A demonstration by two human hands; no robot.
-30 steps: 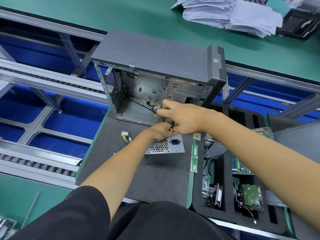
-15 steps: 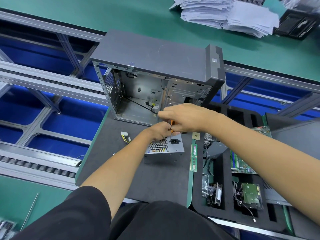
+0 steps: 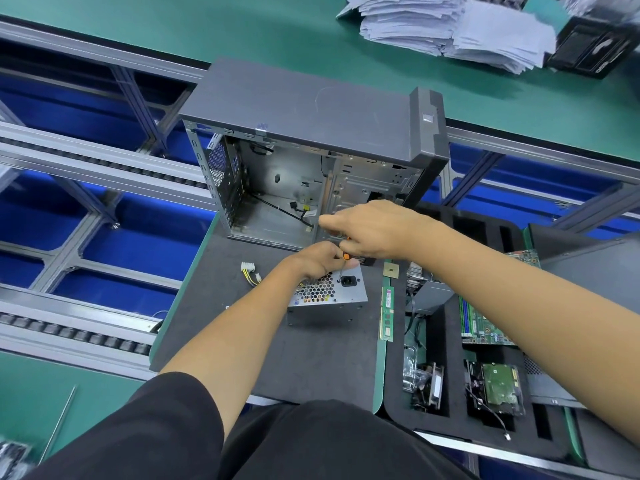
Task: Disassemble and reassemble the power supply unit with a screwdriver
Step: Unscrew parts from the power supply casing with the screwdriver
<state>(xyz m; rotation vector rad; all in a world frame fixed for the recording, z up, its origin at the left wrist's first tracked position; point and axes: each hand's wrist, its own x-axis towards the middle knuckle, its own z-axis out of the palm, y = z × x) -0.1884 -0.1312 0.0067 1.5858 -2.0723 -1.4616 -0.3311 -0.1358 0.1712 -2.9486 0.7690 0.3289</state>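
As the right hand (image 3: pixel 372 230) has crept left a bit, fingers curled on the screwdriver (image 3: pixel 343 261), it's prob. turning a screw; left hand (image 3: pixel 317 259) grips the PSU (image 3: pixel 329 292).

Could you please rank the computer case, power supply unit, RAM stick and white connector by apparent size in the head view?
1. computer case
2. power supply unit
3. RAM stick
4. white connector
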